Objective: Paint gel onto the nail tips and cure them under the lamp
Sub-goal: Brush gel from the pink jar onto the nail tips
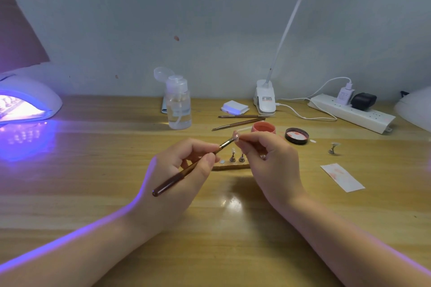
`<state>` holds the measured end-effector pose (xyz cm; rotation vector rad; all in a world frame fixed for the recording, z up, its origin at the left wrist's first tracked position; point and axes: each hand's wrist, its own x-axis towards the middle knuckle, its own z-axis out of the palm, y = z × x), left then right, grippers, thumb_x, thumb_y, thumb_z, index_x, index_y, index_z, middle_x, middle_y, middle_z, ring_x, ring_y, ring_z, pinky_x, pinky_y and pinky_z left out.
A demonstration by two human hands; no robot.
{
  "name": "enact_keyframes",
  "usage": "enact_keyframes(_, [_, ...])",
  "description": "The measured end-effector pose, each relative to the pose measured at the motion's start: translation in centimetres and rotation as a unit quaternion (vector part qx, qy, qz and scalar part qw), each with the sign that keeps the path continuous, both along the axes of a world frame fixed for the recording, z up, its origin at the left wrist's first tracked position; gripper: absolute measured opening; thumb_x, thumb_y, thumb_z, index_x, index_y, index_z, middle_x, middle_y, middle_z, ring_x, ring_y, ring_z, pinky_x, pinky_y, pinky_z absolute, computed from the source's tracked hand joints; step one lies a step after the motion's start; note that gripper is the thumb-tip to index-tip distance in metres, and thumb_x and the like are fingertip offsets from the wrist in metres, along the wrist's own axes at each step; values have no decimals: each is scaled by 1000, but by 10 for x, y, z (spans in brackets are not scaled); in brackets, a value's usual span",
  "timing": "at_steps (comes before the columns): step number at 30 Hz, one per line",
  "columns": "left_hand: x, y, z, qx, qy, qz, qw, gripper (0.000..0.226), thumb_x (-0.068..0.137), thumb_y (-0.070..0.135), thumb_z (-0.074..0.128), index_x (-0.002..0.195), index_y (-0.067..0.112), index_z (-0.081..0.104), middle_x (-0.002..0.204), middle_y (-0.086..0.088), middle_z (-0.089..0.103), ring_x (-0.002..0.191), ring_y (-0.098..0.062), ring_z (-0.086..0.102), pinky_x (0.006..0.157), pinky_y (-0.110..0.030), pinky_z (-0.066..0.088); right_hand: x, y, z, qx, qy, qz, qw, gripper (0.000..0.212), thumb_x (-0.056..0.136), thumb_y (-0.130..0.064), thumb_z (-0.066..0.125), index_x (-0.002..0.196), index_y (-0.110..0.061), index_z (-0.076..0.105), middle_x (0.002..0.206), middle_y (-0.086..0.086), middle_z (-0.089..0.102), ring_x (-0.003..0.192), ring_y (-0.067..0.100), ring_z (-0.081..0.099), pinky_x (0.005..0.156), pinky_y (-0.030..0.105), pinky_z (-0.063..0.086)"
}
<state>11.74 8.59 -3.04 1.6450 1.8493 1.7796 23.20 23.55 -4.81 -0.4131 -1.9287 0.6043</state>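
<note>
Gel jar [263, 127]: open, low and round, coral-pink gel inside; taken as reference point. Its black lid [297, 135] lies just right of the jar, inner face up, smeared pink. Left of the jar stands a clear pump bottle [178, 106], flip cap open, partly filled with clear liquid. Two spare brushes [240, 120] lie between bottle and jar, with a small white pad stack [235, 107] behind them. A clip desk lamp [264, 100] is behind the jar; a white power strip [352, 113] with plugs lies to the jar's far right. Surface is a glossy wooden table [93, 182] against a pale wall. Far left of the jar the curing lamp [25, 102] glows violet, holders visible inside. In front of the jar: left hand [179, 170] grips a brown-handled brush [193, 166], bristles touching the nail tip [236, 135]. Right hand [268, 158] pinches the nail tip's clear stick just in front of the jar. The tip looks small, translucent, pink-tinged. Below the hands a wooden strip [233, 165] carries small metal stands. A pink-stained wipe [342, 177] lies to the jar's front right.
</note>
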Motion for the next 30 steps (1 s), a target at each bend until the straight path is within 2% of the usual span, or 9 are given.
enact_keyframes(3, [-3,-1,0,-4,4,-9,1000,18,82,38,55,89,29,70,80,11,72,73,-3,62,68,-10,44,0,3,4,-19,18,-6,1000,6,86,-15,70,90,-16,75,79,-11,69,75,5,62,68,27,52])
enact_keyframes(6, [-7,2,5,-8,-59,-5,998,16,81,39,60,87,30,72,75,7,72,72,-4,62,66,-14,47,6,16,14,-100,75,-10,992,8,88,-20,69,84,-16,74,66,-2,68,61,15,61,62,33,52])
enact_keyframes(8, [-11,12,12,-6,-96,14,995,12,82,33,61,85,31,73,69,6,70,67,-2,62,65,-11,47,15,27,17,-116,91,-35,988,11,88,-16,69,82,-24,71,67,-3,69,63,10,64,63,25,52])
enact_keyframes(10, [-15,25,21,-2,-108,35,994,13,82,31,60,83,29,73,67,7,70,66,0,63,64,-8,46,25,38,15,-101,66,-81,989,12,87,-15,69,90,-27,70,75,-8,70,72,12,67,67,27,53])
enact_keyframes(14, [-18,59,41,-76,-74,26,994,15,88,18,62,79,24,73,66,9,70,67,-2,63,68,-18,50,34,53,7,-119,44,-121,985,9,88,-15,68,95,-18,71,79,-3,70,76,19,68,73,42,55])
enact_keyframes(18, [-15,103,68,-170,-23,4,985,8,84,11,61,79,13,67,58,5,68,62,-11,61,70,-35,52,33,56,1,-107,28,-132,985,8,89,-16,67,96,-17,70,80,-1,70,76,17,67,74,40,54])
enact_keyframes(21, [-10,133,82,-233,-1,-8,972,9,83,8,62,74,9,65,62,-2,69,60,-11,65,59,-27,55,32,60,-2,-109,42,-147,982,7,89,-16,67,95,-15,70,80,2,71,74,17,65,73,35,53])
enact_keyframes(24, [-1,154,87,-279,8,-5,960,10,82,6,61,72,8,62,64,-2,66,46,-3,62,41,-13,43,31,61,-3,-104,48,-156,981,9,89,-17,66,96,-13,71,81,4,71,73,17,63,71,32,51])
enact_keyframes(30, [13,176,81,-373,90,21,923,16,82,12,66,73,15,52,69,0,57,58,-9,53,33,-13,34,29,61,-4,-89,40,-152,984,7,88,-13,67,94,-13,71,79,3,69,73,20,62,72,39,52])
